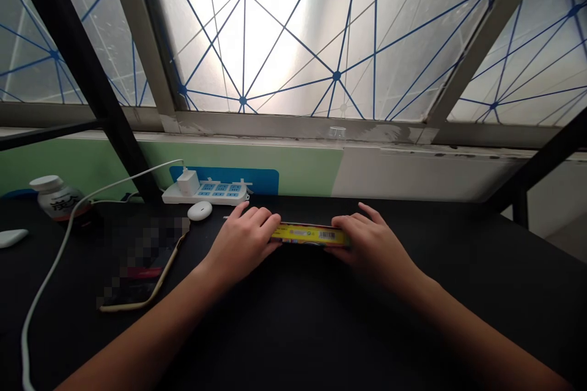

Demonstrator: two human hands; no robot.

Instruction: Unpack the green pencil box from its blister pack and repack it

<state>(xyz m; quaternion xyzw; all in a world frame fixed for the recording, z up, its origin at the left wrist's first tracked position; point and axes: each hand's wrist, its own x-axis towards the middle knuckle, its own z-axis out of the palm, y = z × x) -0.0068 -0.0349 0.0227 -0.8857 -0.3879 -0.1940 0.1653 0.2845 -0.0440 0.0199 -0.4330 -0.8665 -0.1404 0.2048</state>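
Note:
Between my two hands is a flat, narrow yellow box (pixel 309 234) with a barcode on the side facing me. My left hand (pixel 247 233) grips its left end, thumb below and fingers over the top. At the other end my right hand (pixel 364 238) holds it in the same way, one finger raised. The box is level, just above or on the black tabletop; I cannot tell which. Its ends are hidden by my fingers.
Behind my left hand lie a white power strip (pixel 208 193) with a plugged-in charger (pixel 188 182) and a round white case (pixel 200 211). A dark pouch with a tan edge (pixel 160 281), a white cable (pixel 52 263) and a white-capped bottle (pixel 57 198) are on the left.

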